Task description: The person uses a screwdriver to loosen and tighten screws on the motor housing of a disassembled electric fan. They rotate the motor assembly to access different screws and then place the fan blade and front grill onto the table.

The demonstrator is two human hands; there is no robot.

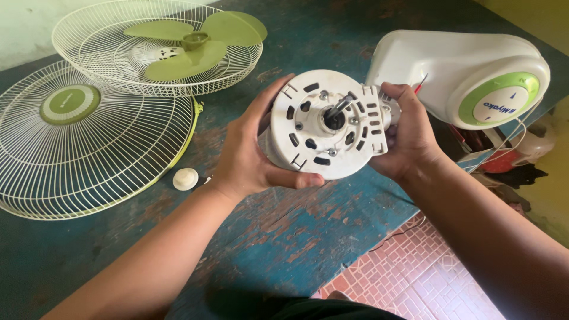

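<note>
The white fan motor housing (pixel 329 123) sits gripped between your left hand (pixel 252 151) and right hand (pixel 409 133) above the worn blue table (pixel 284 237), shaft facing you, with the grilles (pixel 89 148) and green blade (pixel 189 44) already off, far left.

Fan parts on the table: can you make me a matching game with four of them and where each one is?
Things:
1. white motor housing
2. green fan blade
3. small white cap
4. front grille with green centre disc

Places:
A. lying inside the other wire grille
B. flat on the table, far left
C. held between the left hand and the right hand
D. on the table beside the left wrist

Pairs: 1-C, 2-A, 3-D, 4-B
</note>
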